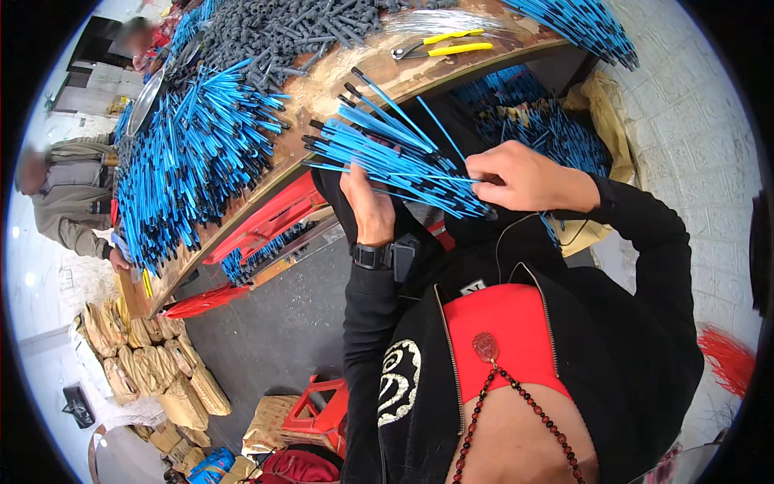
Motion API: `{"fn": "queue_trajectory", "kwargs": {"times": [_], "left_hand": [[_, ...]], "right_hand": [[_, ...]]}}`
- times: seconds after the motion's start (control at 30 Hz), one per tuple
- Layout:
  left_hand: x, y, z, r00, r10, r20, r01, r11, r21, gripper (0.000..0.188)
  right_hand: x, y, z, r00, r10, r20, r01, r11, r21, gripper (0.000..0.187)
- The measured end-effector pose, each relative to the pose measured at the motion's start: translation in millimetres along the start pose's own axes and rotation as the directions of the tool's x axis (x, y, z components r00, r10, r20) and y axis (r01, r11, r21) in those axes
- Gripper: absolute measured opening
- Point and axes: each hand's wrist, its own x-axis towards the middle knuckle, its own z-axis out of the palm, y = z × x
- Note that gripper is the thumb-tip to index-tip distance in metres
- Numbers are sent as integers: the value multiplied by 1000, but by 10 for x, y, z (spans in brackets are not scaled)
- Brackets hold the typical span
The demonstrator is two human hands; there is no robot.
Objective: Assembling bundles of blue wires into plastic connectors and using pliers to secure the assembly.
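Observation:
A loose bundle of thin blue rods with black end caps (379, 153) lies across my lap beside the table edge. My left hand (368, 206), with a dark watch on its wrist, is wrapped round the bundle from below, the thumb upward. At the bundle's right end my right hand (528, 177) is closed, thumb and forefinger pinched at the ends of the rods. One rod stands out from the bundle at a steeper angle just left of those fingers. How many rods the right fingers grip is hidden.
The wooden table (329, 89) carries a big heap of blue rods (201, 153), dark grey plastic fittings (274, 32), thin wires (451, 22) and yellow-handled pliers (459, 48). More rods fill a sack (609, 121) at right. A red stool (318, 411) stands behind; another person (76, 194) is at far left.

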Motion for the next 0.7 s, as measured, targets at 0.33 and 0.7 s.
{"fn": "queue_trajectory", "kwargs": {"times": [0.33,0.7], "left_hand": [[32,127,-220,935,353,-25,-323,881,346,14],[26,15,-358,984,142,103,-172,905,389,22]], "right_hand": [[593,231,742,910,138,392,-402,529,747,18],[397,398,1059,917,203,344,-397,565,724,29]]}}
